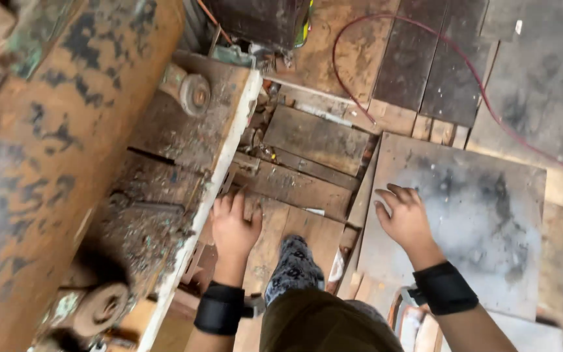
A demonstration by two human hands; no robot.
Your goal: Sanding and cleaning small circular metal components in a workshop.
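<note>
My left hand [232, 228] rests with fingers spread at the white-painted edge of an old rusty workbench [164, 150]; it holds nothing. My right hand [404, 218] hovers open, fingers loosely curled, over a grey stained metal sheet [483, 215] lying on the floor. Both wrists wear black bands [219, 308]. Below the hands I see my olive trouser leg [320, 322] and a patterned grey sock [292, 267] on wooden boards.
A large rusty orange cylinder [53, 150] fills the left side. Two rusty rollers [193, 91] [102, 306] sit on the bench. A red cable [438, 52] loops across the plank floor [314, 140]. Dark boards lie at the top right.
</note>
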